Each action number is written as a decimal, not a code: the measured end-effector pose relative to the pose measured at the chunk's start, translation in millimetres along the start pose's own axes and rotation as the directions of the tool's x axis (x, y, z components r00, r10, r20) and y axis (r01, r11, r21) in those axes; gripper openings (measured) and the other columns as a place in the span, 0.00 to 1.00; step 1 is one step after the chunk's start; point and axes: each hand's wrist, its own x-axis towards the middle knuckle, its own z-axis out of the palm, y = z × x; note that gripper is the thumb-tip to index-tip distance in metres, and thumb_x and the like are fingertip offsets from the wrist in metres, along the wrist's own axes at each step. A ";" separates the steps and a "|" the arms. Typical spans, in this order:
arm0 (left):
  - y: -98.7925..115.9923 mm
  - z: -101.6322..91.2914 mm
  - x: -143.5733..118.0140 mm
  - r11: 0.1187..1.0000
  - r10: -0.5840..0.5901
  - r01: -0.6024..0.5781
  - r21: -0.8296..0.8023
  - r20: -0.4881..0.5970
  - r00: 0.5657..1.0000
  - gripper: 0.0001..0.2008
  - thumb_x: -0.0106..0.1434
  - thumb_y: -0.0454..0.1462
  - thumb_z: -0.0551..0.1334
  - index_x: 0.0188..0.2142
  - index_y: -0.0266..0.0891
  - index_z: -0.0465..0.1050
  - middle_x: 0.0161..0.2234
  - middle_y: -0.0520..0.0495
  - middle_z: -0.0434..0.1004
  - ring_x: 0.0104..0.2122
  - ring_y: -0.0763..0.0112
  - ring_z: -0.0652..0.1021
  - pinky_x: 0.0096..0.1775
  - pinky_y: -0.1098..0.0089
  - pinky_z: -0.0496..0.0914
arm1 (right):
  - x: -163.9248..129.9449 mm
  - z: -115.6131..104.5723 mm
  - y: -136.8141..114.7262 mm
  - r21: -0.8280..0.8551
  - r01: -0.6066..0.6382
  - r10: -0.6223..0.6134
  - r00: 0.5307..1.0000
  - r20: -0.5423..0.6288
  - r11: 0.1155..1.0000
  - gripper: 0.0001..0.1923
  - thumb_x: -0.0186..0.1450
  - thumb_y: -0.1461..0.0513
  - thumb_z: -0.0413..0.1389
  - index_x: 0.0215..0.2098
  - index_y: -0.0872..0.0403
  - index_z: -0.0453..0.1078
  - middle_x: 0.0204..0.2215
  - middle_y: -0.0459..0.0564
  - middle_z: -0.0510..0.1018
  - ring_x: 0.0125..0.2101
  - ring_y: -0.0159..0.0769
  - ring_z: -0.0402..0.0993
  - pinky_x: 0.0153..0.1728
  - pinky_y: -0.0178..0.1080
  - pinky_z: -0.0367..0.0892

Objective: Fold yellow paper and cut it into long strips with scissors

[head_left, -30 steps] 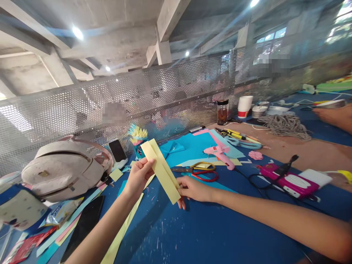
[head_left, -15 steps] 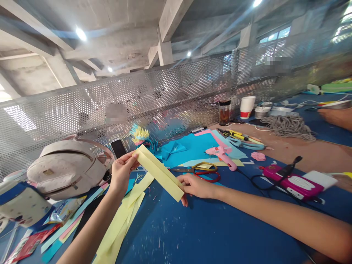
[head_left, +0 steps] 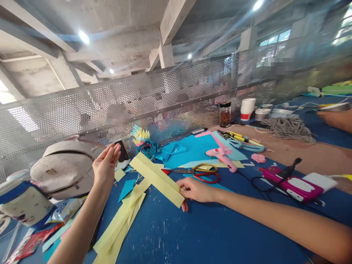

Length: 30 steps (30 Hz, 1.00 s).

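Note:
My right hand (head_left: 195, 191) pinches the near end of a folded yellow paper strip (head_left: 157, 178), which slants up and to the left just above the blue table (head_left: 209, 234). My left hand (head_left: 106, 167) is raised at the left with its fingers straight and holds nothing; it is apart from the strip and close to a black phone (head_left: 123, 155). Longer yellow paper strips (head_left: 121, 220) lie on the table below the held one. Scissors with yellow and red handles (head_left: 199, 171) lie just beyond my right hand.
A pale backpack (head_left: 64, 168) sits at the left by the perforated metal screen (head_left: 170, 95). A pink glue gun (head_left: 222, 156), blue paper sheets (head_left: 189, 146), a paper flower craft (head_left: 141, 139), a pink device with cables (head_left: 291, 181), a rope coil (head_left: 290, 126) and cups (head_left: 246, 107) lie farther off. Another person's hand (head_left: 334, 119) rests at the far right.
My left hand let go of the strip's far end and moved left and up, fingers now apart. The strip has dropped lower and flatter, held by my right hand alone.

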 end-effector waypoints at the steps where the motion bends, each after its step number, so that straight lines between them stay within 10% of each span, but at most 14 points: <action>1: -1.9 -5.5 -0.8 1.000 -0.027 0.027 0.011 0.008 1.000 0.11 0.57 0.33 0.70 0.41 0.36 0.79 0.37 0.45 0.86 0.43 0.69 0.83 0.50 0.71 0.74 | 0.7 1.6 2.1 0.007 -0.001 0.001 1.000 -0.005 1.000 0.17 0.65 0.49 0.57 0.35 0.56 0.70 0.22 0.47 0.78 0.22 0.36 0.77 0.25 0.35 0.70; 6: -34.0 -13.2 -49.1 0.962 -0.270 0.258 0.087 0.176 0.947 0.22 0.53 0.36 0.73 0.48 0.34 0.78 0.49 0.35 0.81 0.53 0.52 0.78 0.56 0.57 0.71 | 5.3 5.7 12.1 -0.029 0.078 -0.082 0.985 -0.154 0.996 0.17 0.66 0.51 0.56 0.39 0.57 0.70 0.27 0.50 0.79 0.25 0.36 0.78 0.26 0.36 0.72; 13: -61.1 35.8 -138.0 0.817 -0.542 0.560 0.137 0.513 0.665 0.27 0.59 0.44 0.71 0.56 0.38 0.72 0.54 0.37 0.77 0.56 0.52 0.75 0.56 0.61 0.68 | -0.4 12.2 11.2 -0.593 -0.034 -0.255 0.882 -0.397 0.804 0.06 0.64 0.59 0.55 0.34 0.54 0.71 0.25 0.45 0.79 0.21 0.32 0.72 0.22 0.32 0.59; 17: -66.1 61.9 -148.8 0.811 -0.566 0.561 0.167 0.469 0.678 0.33 0.52 0.47 0.74 0.54 0.36 0.71 0.48 0.36 0.80 0.44 0.54 0.81 0.39 0.66 0.74 | -3.4 17.0 11.3 -0.729 -0.094 -0.307 0.865 -0.396 0.678 0.04 0.61 0.61 0.57 0.31 0.53 0.71 0.22 0.46 0.78 0.21 0.33 0.70 0.21 0.34 0.52; 23: -72.1 60.3 -132.8 0.847 -0.483 0.525 0.086 0.534 0.693 0.30 0.50 0.43 0.76 0.50 0.35 0.73 0.40 0.39 0.83 0.36 0.57 0.82 0.33 0.67 0.74 | -6.4 13.9 13.4 -0.502 0.008 -0.246 0.879 -0.409 0.865 0.10 0.68 0.56 0.54 0.38 0.54 0.71 0.25 0.48 0.82 0.20 0.34 0.73 0.24 0.34 0.63; 30: -56.3 39.9 -104.3 0.894 -0.449 0.398 0.207 0.377 0.810 0.26 0.47 0.44 0.77 0.43 0.34 0.78 0.36 0.40 0.85 0.33 0.61 0.83 0.36 0.67 0.76 | -2.3 12.2 16.1 -0.102 0.088 -0.111 0.962 -0.250 0.991 0.22 0.65 0.47 0.57 0.37 0.58 0.73 0.28 0.52 0.81 0.20 0.33 0.73 0.24 0.34 0.67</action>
